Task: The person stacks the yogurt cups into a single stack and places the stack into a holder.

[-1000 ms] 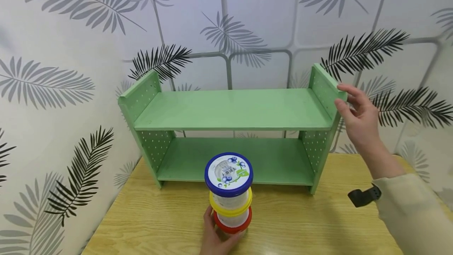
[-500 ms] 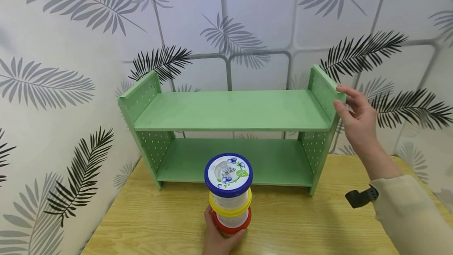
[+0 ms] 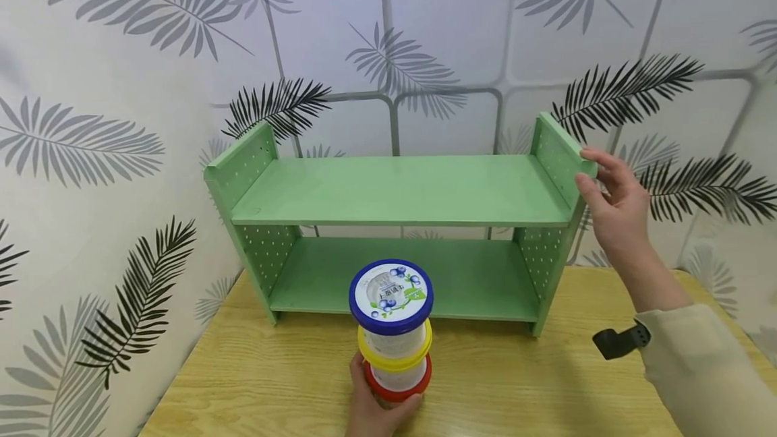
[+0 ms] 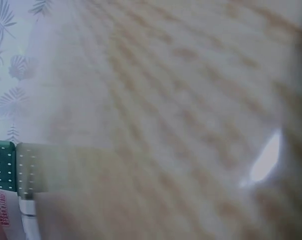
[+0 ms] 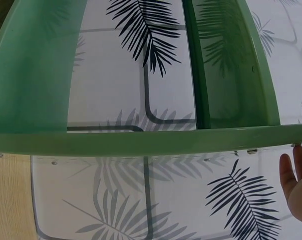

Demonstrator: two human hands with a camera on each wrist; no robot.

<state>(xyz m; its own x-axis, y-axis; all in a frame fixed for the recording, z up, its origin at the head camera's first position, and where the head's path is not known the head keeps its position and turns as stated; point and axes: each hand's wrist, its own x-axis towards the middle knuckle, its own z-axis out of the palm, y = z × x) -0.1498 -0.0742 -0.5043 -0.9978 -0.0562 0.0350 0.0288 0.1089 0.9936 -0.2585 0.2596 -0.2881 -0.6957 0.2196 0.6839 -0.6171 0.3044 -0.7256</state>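
In the head view, three stacked round tubs with blue, yellow and red lids stand before the shelf; the blue-lidded tub (image 3: pixel 391 297) is on top and shows blueberries. Below it is the yellow-lidded tub (image 3: pixel 396 346). My left hand (image 3: pixel 378 410) curls round the red-lidded tub (image 3: pixel 397 376) at the bottom. My right hand (image 3: pixel 619 204) holds the top front corner of the green two-tier shelf (image 3: pixel 400 187), thumb at its front edge. In the right wrist view, fingertips (image 5: pixel 287 172) meet the side panel. Only a tub's edge (image 4: pixel 10 212) shows in the left wrist view.
The shelf stands on a wooden table (image 3: pixel 267 369) against a leaf-patterned wall (image 3: pixel 449 32). Its lower board (image 3: pixel 485 275) sits behind the stack. Perforated panels close both ends. A black strap (image 3: pixel 622 339) sticks out at the right sleeve (image 3: pixel 698 356).
Almost nothing differs. The stack's top tub tilts very slightly, and the view shifts a little. Both hands stay where they were.
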